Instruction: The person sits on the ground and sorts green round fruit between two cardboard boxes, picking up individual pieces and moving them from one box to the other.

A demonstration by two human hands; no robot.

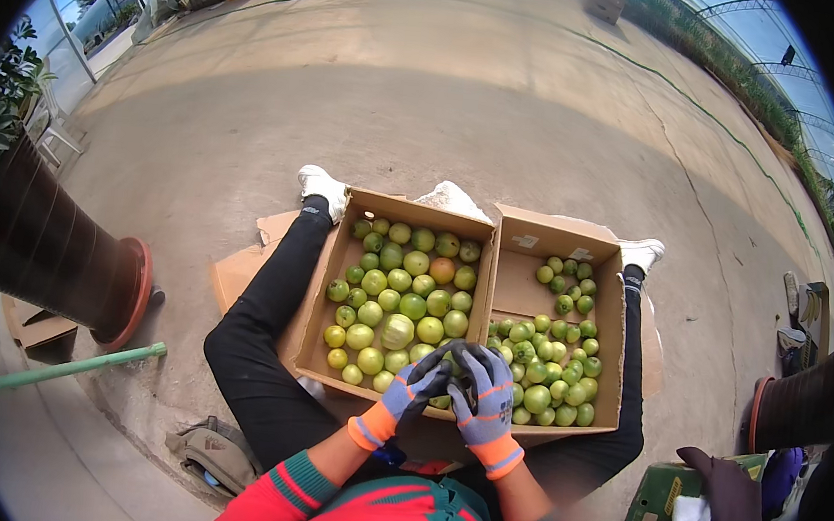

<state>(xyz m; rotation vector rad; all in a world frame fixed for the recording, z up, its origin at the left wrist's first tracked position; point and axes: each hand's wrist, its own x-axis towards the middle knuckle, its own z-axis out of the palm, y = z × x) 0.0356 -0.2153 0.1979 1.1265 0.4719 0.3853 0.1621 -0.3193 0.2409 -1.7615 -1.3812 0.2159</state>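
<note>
My left hand [413,385] and my right hand [484,391] wear grey-blue work gloves with dark palms and orange cuffs. They meet above the near part of the wall between two cardboard boxes, fingers curled towards each other. The gloves hide whatever may be between the fingers. In the left cardboard box [315,318] lie many larger tomatoes, mostly green, with an orange-tinged tomato [442,270] and a ribbed pale green tomato [398,331]. Smaller green tomatoes [536,399] fill the near part of the right cardboard box [526,289]; several more sit in its far right corner.
My black-trousered legs [261,336] straddle the boxes on a concrete floor [326,111]. Large plant pots [54,236] stand left and right. A green pole [65,370] and a cap [215,459] lie at left. A green carton [651,515] holding cloths is at lower right.
</note>
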